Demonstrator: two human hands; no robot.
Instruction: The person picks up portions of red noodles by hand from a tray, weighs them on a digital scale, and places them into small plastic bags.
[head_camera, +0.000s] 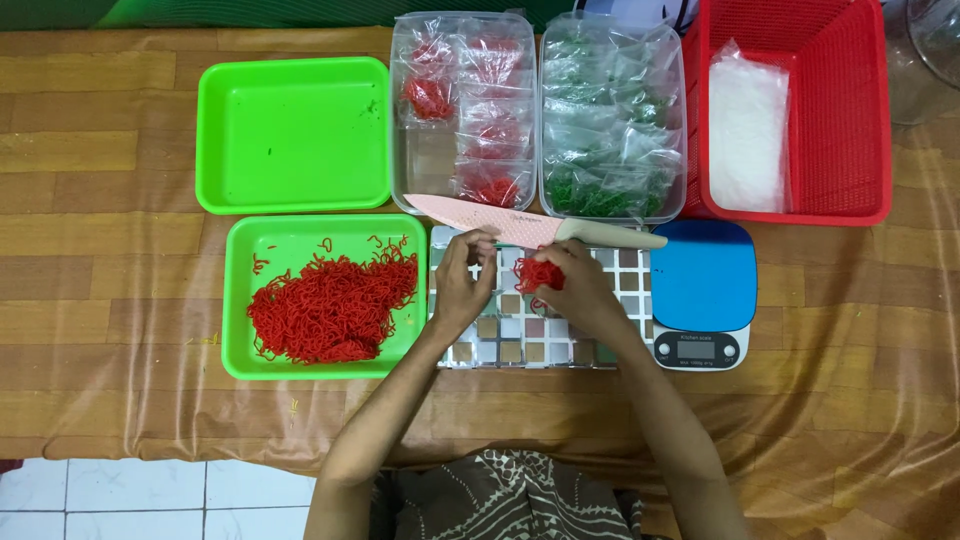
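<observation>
Right hand (575, 285) grip clamped on small clump of red stringy strands (540, 273); left hand (462, 285) fingers pinching its edge. Judged light, soft, loose; best pinched mid-bundle.

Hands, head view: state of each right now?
Left hand: fingers curled over the checkered board, apparently pinching something small; what it is cannot be told.
Right hand: closed on a small bunch of red strands.

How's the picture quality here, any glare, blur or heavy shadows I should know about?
Head view: even, soft light and sharp focus across the table; faint sheen on the clear bags in the left tub and on the blue scale; both the left hand and right hand are crisp, casting only slight shadows; edges bow mildly.
</observation>
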